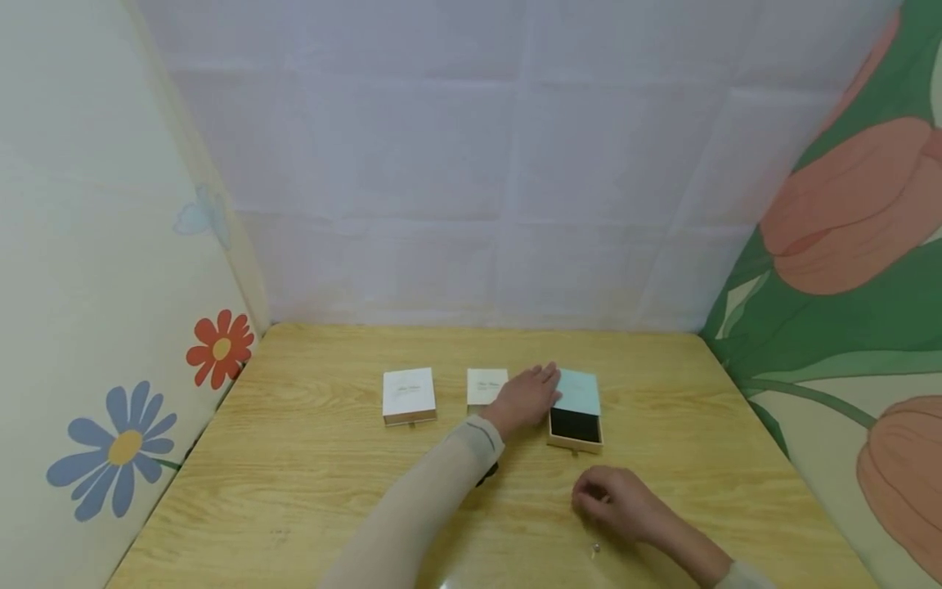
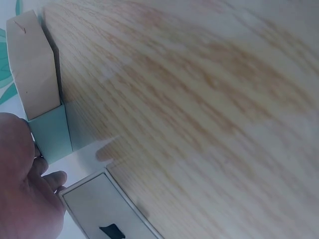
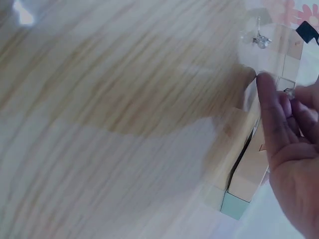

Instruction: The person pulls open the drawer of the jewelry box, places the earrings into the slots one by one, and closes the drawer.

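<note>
In the head view my left hand point(image 1: 526, 398) touches the left side of a mint-green drawer box point(image 1: 578, 391) with nearly straight fingers. The box's drawer point(image 1: 575, 426) is pulled out toward me, showing black lining. My right hand point(image 1: 618, 501) hovers nearer the front, below the drawer. In the right wrist view its fingertips pinch a small sparkling earring point(image 3: 289, 93), which the head view hides. A second earring point(image 1: 594, 550) lies on the tabletop just below that hand.
A cream box point(image 1: 486, 384) stands partly behind my left wrist. Further left is a white box point(image 1: 409, 394), closed. Beneath my left sleeve shows a small black object point(image 1: 487, 473), mostly hidden. The wood-grain table point(image 1: 309, 458) meets hanging cloth at its back and sides.
</note>
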Demonstrator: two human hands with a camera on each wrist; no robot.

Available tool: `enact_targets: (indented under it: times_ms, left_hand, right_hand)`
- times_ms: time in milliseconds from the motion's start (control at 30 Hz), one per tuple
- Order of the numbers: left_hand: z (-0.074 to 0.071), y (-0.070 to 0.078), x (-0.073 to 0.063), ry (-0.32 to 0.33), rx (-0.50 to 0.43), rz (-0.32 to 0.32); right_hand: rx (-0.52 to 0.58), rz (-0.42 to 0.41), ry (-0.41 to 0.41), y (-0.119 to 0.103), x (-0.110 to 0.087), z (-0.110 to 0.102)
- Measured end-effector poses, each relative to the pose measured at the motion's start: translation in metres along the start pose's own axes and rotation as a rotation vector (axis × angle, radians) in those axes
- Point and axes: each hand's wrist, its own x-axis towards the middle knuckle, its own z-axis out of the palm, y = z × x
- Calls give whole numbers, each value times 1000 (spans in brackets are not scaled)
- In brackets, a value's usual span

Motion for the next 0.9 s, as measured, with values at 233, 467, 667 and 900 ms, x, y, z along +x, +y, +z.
enact_targets:
  times_ms: [233,467,667,900]
  left_hand:
    - [6,-3,5,13,30,17]
    - [9,-3,5,26,28,35]
    - [7,-2,4,42,32,33]
    - [11,-3,4,28,34,18]
  right_hand:
    - [115,102,56,-2,2,-4]
    - [335,233,46,-1,2,-9]
    - [472,304,59,0,4,-15]
    - [564,287,124,2,7,-17]
